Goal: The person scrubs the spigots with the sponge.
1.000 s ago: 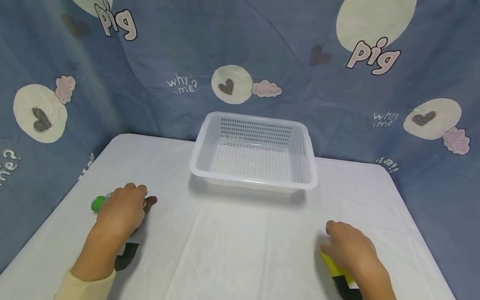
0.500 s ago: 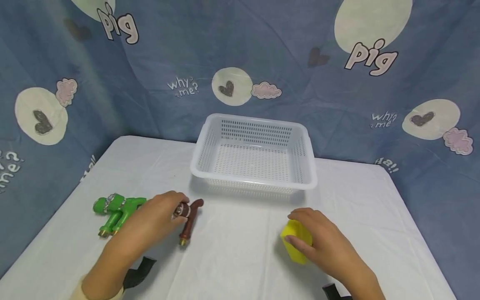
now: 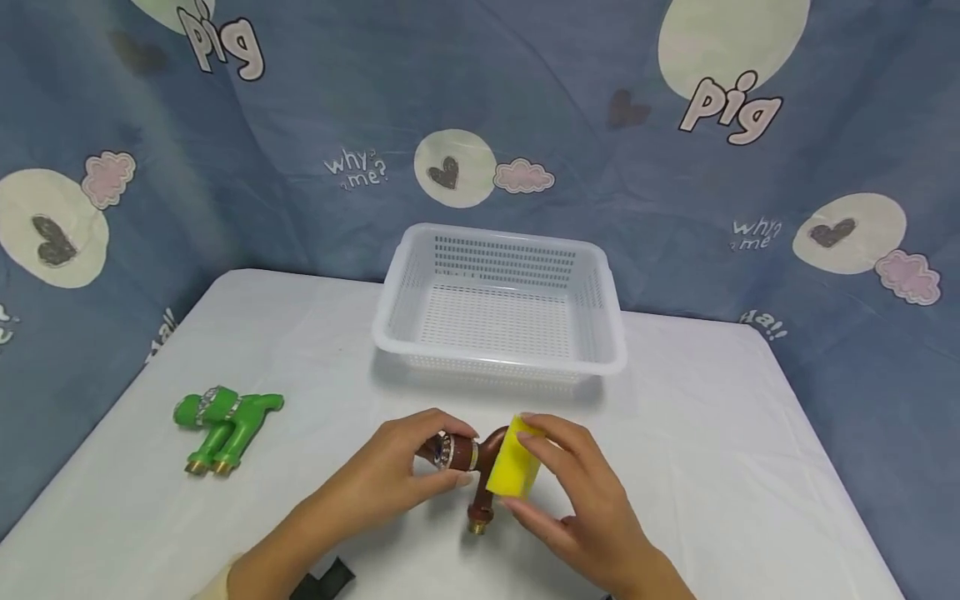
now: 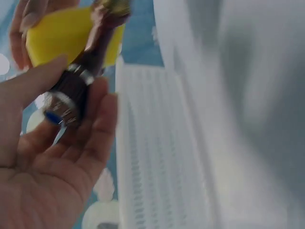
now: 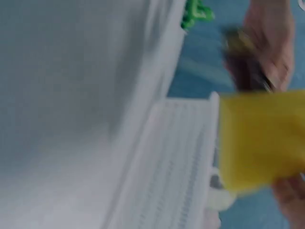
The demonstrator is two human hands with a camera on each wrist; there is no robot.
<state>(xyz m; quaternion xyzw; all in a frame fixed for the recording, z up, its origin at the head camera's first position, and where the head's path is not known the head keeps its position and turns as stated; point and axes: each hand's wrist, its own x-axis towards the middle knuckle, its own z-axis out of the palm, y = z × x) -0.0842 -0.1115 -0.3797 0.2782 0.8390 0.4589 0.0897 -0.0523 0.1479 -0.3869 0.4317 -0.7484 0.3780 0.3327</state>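
Note:
In the head view, my left hand (image 3: 390, 462) grips a brown T-shaped handle (image 3: 465, 452) by its thick barrel, which has glittering bands. Its brass-tipped stem points down towards me, above the white cloth. My right hand (image 3: 592, 500) pinches a yellow sponge (image 3: 516, 462) between thumb and fingers. The sponge lies against the handle's curved arm and covers part of it. From the left wrist view, the handle (image 4: 95, 50) crosses in front of the sponge (image 4: 59, 36). The right wrist view shows the sponge (image 5: 264, 138) large and blurred.
Two green handles (image 3: 240, 425) with brass ends lie together at the left of the white-clothed table (image 3: 300, 342). Beyond my hands stands a white perforated basket (image 3: 495, 357), near the back edge. A printed blue curtain (image 3: 300, 125) hangs behind. A black strap (image 3: 322, 582) is at my left wrist.
My left hand has lifted the brown handle from beside the green ones and carried it right to the middle. My right hand has brought the sponge left against it.

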